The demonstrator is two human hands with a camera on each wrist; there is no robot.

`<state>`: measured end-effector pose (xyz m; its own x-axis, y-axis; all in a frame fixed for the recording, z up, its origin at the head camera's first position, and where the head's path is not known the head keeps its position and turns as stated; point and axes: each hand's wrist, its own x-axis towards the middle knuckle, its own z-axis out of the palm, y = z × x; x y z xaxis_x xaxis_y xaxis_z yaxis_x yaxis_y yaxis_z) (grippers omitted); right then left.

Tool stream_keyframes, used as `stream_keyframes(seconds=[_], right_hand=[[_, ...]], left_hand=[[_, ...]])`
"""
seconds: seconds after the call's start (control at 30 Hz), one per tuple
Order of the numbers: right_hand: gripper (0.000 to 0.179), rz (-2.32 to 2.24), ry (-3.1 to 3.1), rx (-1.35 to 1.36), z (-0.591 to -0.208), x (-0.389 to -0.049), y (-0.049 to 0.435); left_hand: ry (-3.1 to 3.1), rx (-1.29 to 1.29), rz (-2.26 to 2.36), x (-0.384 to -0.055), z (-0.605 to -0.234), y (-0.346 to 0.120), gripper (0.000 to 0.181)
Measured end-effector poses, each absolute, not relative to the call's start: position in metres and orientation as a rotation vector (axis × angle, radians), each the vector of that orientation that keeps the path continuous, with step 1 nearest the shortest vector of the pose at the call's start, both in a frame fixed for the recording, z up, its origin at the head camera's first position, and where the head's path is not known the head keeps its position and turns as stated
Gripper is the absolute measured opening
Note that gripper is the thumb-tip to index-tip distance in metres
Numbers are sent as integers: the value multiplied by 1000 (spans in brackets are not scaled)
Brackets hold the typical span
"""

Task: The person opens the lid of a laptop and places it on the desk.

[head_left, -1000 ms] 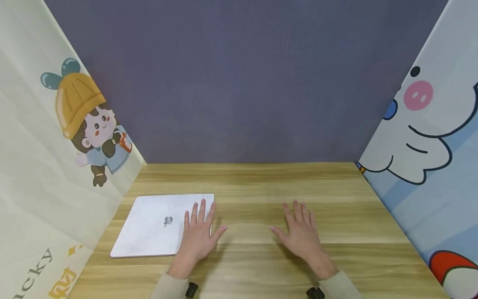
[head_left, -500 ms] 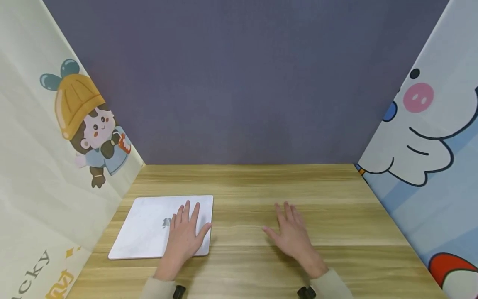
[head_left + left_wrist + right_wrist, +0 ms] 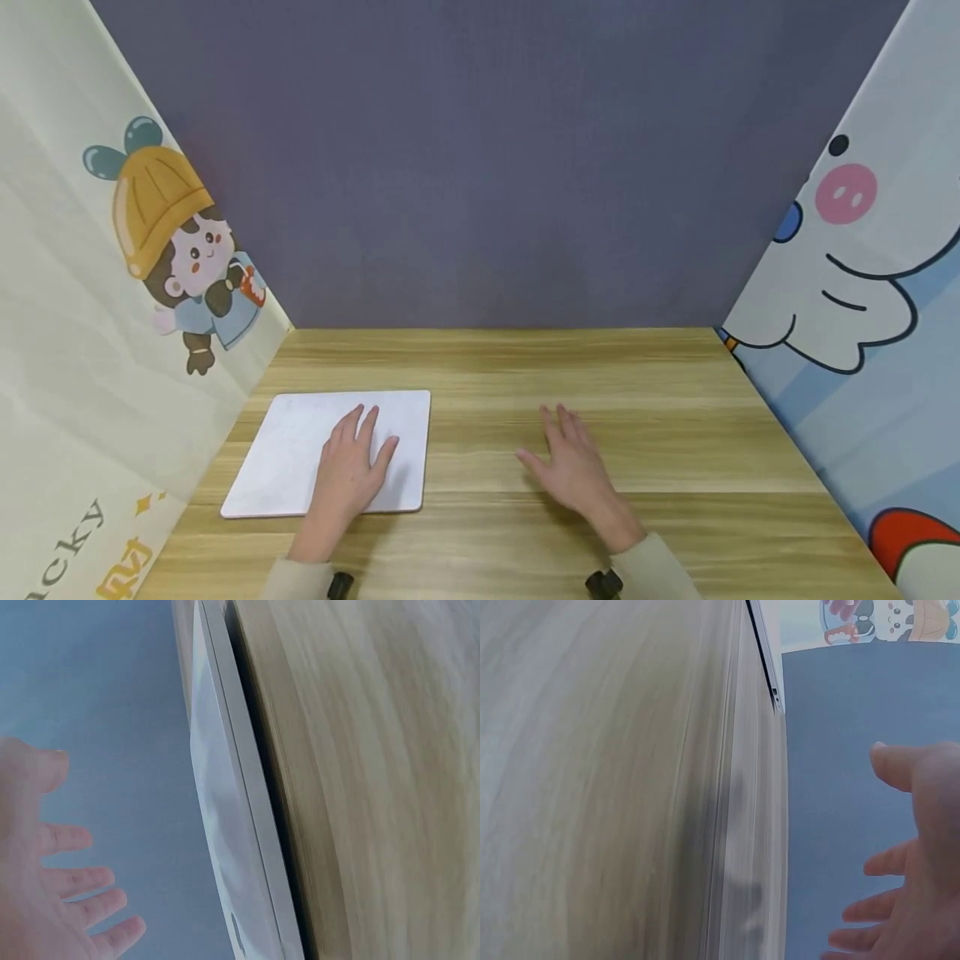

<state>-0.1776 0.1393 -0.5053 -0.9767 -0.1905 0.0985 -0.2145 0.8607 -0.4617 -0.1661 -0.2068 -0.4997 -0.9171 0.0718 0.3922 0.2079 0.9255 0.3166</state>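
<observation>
A closed silver laptop [image 3: 292, 458] lies flat on the left part of the wooden table. Above its lid hovers my left hand [image 3: 348, 471], fingers spread, covering the logo in the head view. The left wrist view shows a gap between this hand [image 3: 60, 877] and the laptop's edge [image 3: 247, 795]. My right hand [image 3: 573, 467] is over bare table to the right of the laptop, its fingers extended and holding nothing. In the right wrist view the laptop's corner [image 3: 772, 667] shows at the top, apart from the right hand [image 3: 915, 877].
The wood-grain table [image 3: 480, 542] ends at a dark grey-blue back panel [image 3: 487, 167]. A cream curtain with a cartoon child [image 3: 198, 250] hangs on the left. On the right hangs a blue and white curtain with a cartoon animal [image 3: 847, 250].
Both hands have shifted left, the left hand from the laptop's right edge to over its lid. The laptop has stayed in place.
</observation>
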Motion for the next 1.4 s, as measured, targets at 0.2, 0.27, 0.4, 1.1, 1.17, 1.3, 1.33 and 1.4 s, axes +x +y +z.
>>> stream_keyframes(seconds=[0.2,0.27,0.4,1.1,1.17,1.3,1.33,1.4], right_hand=[[88,848,-2976,311,-503,-180,133],[88,890,-2973,307,-503,-180,131],[87,980,-2963,292,-503,-180,126],[76,1242,-2789,337,-510,-182,85],[76,1237,-2801,338,-509,-183,81],[76,1261,-2811,341,-508,-183,73],[76,1274,-2812,338,-507,-183,71],[76,1295,-2821,325,-506,-183,68]], left_hand=[[-2669,-183,-523,-167,-498,-213,57],[-2669,-170,-528,-166,-497,-214,55],[-2668,-166,-548,-165,-496,-217,53],[-2727,-62,-543,-168,-493,-260,53],[-2730,-45,-541,-168,-493,-264,53],[-2731,-21,-534,-169,-493,-271,54],[-2736,-13,-532,-169,-493,-273,55],[-2747,3,-529,-170,-494,-277,56]])
